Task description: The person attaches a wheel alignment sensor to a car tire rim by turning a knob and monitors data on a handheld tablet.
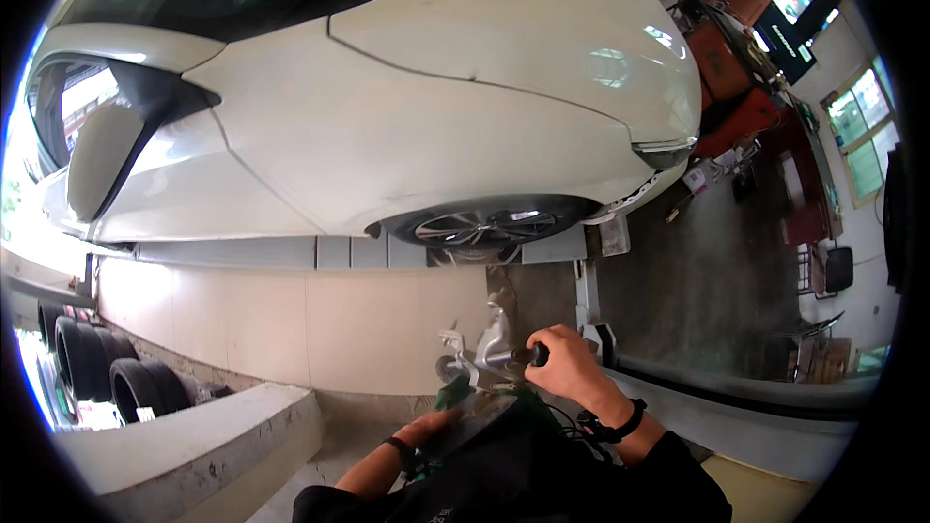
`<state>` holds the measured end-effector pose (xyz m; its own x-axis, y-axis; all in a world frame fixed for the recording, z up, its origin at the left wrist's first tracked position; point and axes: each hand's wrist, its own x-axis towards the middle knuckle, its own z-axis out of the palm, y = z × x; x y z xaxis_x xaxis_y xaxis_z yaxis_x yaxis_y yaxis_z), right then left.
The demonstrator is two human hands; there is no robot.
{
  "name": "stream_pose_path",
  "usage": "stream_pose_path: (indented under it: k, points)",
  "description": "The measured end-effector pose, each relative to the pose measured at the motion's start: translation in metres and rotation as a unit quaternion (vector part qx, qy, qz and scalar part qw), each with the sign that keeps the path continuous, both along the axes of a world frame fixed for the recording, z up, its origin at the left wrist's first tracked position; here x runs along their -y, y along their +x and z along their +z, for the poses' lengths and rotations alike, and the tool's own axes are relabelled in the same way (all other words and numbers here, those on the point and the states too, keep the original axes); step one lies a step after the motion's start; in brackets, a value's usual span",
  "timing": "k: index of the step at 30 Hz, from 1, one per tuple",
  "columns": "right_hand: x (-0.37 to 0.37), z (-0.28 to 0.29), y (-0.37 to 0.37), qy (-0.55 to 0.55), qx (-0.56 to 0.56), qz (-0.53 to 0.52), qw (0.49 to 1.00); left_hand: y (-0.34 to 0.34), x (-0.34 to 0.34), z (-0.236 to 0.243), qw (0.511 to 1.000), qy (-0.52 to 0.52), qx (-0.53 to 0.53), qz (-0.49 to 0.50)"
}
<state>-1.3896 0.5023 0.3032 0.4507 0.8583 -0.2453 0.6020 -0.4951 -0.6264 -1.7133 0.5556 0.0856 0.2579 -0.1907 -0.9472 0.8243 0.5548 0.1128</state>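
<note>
Tyres (87, 358) are standing together at the left, beyond a pale ledge (213, 436). A white car (407, 126) is stretching across the far side, its wing mirror (107, 155) sticking out at the left. Toward the middle, our left hand (431, 423) is reaching in beside some green material (452, 392); its fingers are partly hidden, so we cannot tell what it is holding. Just right of it, a silver metal device (495, 339) is extending between our 2 hands, on the near side of the car's front wheel (489, 225) and apart from it. Our right hand (572, 368) is gripping a black knob (539, 354) at the device's right side with curled fingers. We are wearing a black band (635, 417) on each wrist. Farther right, a red cabinet (722, 63) is standing near the car's nose, and a window (865, 116) is showing at the far right.
</note>
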Motion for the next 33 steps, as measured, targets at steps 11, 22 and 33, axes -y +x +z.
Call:
stream_pose_path:
  k: [11,22,33]
  points:
    - [-0.034,-0.019,0.056,0.003,-0.07,0.078,0.995,0.056,-0.028,0.058,0.997,0.015,-0.064,-0.052]
    - [-0.035,-0.009,0.1,-0.002,-0.113,0.07,0.991,0.064,0.003,-0.013,0.992,0.109,-0.022,-0.064]
    - [-0.038,-0.022,0.12,0.021,-0.079,0.053,0.995,0.096,0.005,-0.016,0.997,0.043,-0.051,-0.05]
